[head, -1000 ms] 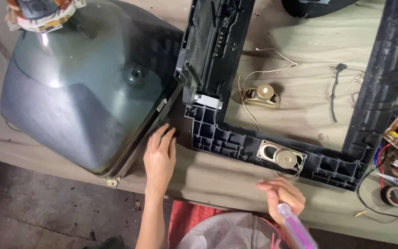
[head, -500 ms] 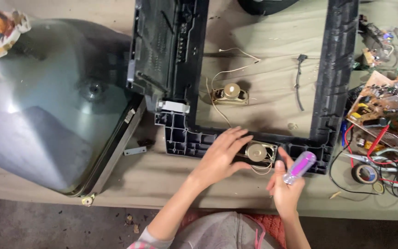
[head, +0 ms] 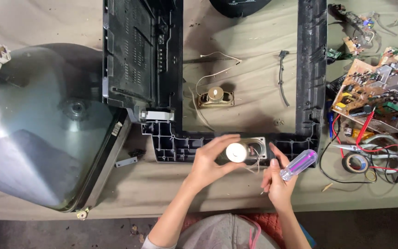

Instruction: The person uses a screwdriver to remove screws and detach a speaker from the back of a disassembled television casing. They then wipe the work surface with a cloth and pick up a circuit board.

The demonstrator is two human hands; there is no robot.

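Work surface: a table covered in olive-drab cloth, seen from above, with bare floor visible along the near edge.

Left hand: fingers curled around the near side of a small speaker, thumb and fingertips touching its metal frame and round magnet. The speaker sits in the bottom rail of a black plastic television frame, at about the middle of that rail, with thin wires trailing from its right side.

Right hand: closed around a screwdriver with a clear purple handle. The handle projects up and to the right from the fist; the tip shows just below the hand, pointing down and left. This hand rests just right of the speaker, near the frame's lower edge.

Surroundings: a second small speaker lies loose on the cloth inside the frame opening, its pale wire looping upward. A short black cable lies to its right. To the left, a large grey picture tube rests screen-down, its edge touching the frame's left side. To the right, beyond the frame, sit a brown circuit board, red and black leads, and a roll of black tape.
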